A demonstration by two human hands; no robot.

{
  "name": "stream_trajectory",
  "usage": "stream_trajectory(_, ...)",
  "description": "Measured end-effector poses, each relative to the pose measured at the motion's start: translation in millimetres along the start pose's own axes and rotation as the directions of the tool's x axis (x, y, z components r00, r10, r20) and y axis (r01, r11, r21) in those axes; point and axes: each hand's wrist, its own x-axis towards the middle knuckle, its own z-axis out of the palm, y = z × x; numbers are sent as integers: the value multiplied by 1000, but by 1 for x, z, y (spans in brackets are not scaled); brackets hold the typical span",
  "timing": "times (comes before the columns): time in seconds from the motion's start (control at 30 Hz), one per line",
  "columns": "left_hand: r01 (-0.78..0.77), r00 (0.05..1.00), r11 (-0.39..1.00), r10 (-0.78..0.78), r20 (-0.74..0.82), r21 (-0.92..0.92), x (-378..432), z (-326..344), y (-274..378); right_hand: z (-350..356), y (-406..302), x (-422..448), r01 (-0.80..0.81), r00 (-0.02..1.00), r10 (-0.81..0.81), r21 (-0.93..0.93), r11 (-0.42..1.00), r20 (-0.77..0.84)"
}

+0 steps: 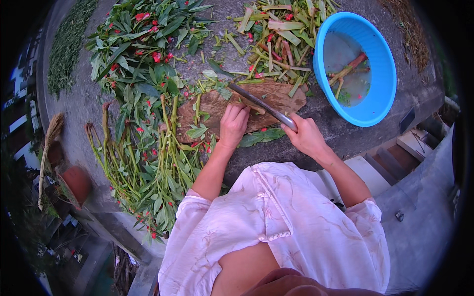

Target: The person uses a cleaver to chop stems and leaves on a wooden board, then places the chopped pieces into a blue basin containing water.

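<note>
A weathered wooden board lies on the concrete surface in front of me. My right hand grips a long metal blade tool near its lower right end; the blade reaches up and left across the board. My left hand rests at the board with its fingers closed on a short plant stem under the blade. Cut stem pieces are heaped beyond the board. To the left are leafy stalks with red flowers and a pile of leaves and flowers.
A blue plastic basin stands at the right, holding cloudy water and a thick reddish root stalk. Thin green plants are spread at the far left, near a straw broom and a terracotta pot. The concrete edge runs before my body.
</note>
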Motion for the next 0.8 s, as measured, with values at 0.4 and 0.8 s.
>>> stream_trajectory(0.4, 30, 999, 999, -31, 23, 31, -10, 4, -7, 10, 5, -3, 170, 984, -177, -220, 961, -9)
stream_trajectory(0.8, 35, 999, 999, -35, -1, -26, -7, 3, -4, -4, 2, 6, 136, 989, -118, -232, 963, 91)
